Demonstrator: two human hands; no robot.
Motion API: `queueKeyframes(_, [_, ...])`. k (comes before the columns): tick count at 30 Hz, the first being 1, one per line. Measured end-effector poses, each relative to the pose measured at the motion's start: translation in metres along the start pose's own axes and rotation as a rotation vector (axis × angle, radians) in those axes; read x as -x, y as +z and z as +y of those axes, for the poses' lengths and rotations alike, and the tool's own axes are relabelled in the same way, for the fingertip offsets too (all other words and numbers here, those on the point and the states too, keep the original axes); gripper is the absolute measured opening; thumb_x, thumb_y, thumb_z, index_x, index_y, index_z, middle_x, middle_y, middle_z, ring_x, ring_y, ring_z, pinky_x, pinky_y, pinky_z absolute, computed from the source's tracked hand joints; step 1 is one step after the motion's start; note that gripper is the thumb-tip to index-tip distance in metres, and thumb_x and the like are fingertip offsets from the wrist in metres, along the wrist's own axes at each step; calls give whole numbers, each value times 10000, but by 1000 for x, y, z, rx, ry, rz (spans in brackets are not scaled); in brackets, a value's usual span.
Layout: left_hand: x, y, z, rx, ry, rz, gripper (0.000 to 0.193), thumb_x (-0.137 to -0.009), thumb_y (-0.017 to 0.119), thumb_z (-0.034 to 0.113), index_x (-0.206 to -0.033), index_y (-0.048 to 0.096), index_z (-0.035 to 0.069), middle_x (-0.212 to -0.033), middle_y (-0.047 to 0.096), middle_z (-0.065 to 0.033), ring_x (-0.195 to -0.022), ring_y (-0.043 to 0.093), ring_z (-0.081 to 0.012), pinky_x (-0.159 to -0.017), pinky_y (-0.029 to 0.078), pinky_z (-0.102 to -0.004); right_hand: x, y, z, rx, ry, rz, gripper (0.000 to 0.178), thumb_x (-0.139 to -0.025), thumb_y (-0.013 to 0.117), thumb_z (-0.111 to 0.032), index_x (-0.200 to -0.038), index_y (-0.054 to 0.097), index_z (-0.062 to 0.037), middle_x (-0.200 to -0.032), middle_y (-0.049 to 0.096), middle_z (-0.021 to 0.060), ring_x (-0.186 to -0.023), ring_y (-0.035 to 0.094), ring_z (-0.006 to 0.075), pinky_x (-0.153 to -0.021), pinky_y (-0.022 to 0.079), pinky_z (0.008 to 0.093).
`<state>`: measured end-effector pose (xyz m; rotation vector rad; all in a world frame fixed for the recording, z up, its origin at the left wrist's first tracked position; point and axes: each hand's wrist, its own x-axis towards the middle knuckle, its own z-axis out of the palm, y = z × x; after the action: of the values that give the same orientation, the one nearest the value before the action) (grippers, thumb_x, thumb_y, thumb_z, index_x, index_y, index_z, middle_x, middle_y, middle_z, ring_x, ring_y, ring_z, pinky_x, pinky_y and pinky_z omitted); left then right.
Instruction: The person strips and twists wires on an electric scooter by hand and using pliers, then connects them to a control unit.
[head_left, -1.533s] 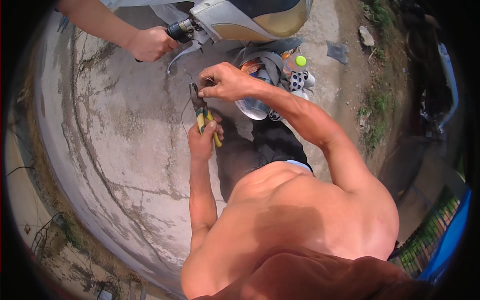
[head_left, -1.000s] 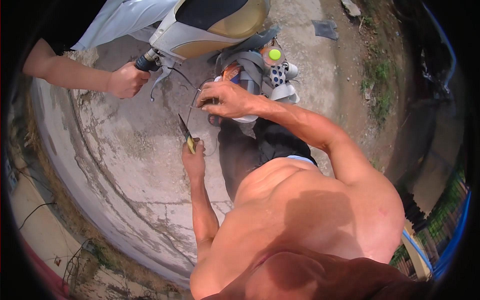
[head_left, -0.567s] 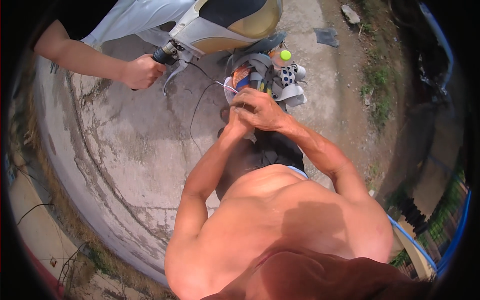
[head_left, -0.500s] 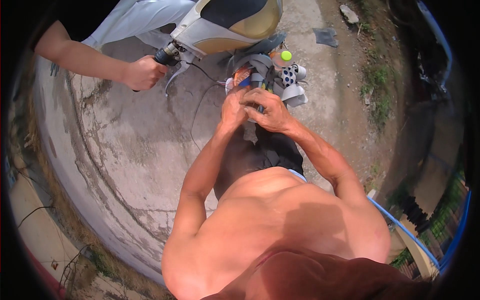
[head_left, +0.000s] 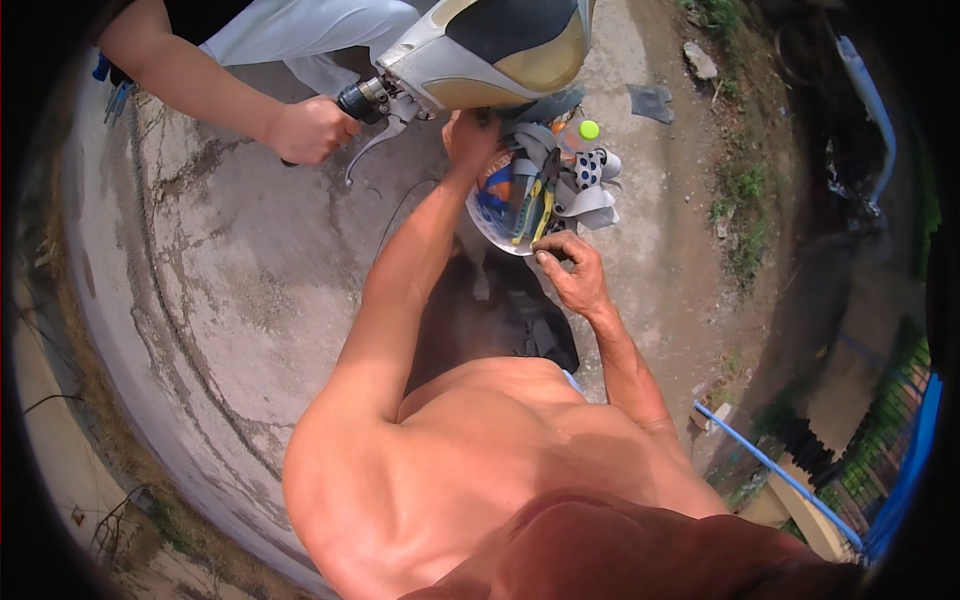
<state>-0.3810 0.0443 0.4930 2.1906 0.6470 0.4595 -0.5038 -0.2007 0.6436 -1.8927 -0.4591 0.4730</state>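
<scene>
My left hand (head_left: 472, 138) reaches up under the white and gold scooter front (head_left: 480, 50); its fingers are mostly hidden there. Below it stands a pale, clear-sided bucket (head_left: 500, 238) filled with tools and odds and ends. Among them are a yellow-handled tool (head_left: 545, 212), grey straps (head_left: 537, 145) and orange and blue pieces. My right hand (head_left: 574, 275) is at the bucket's near right rim, thumb and forefinger drawn together with the other fingers curled. Whatever lies between those fingertips is too small to make out.
A co-worker's hand (head_left: 318, 130) grips the scooter's black handlebar grip (head_left: 358, 102), above the silver brake lever (head_left: 375, 148). Beside the bucket are a bottle with a lime cap (head_left: 588, 131) and a polka-dot item (head_left: 588, 170). A rock (head_left: 699, 61) and a dark flat piece (head_left: 651, 103) lie farther off.
My hands were together over the bucket and have parted. The left has moved up under the scooter front; the right has moved down to the rim, uncovering the tools.
</scene>
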Motion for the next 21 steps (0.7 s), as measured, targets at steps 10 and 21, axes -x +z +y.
queueKeyframes(10, [42,-185,-13,266,-293,-392,247,-958,710,175,-1024,749,-59,-783,723,-70,-698,650,-128,-666,514,-282,-86,8,23,-263,170,-179,274,-966,694,-209,-1116,754,12,-1002,772,91,-914,718,157,-867,563,312])
queueKeyframes(21, [46,-216,32,273,-256,-153,186,-965,721,132,-1047,760,-30,-868,720,-27,-796,628,-91,-733,503,-245,-186,107,-7,-783,570,-260,290,-1021,673,-314,-1195,703,-85,-1089,738,21,-861,691,102,-769,532,272])
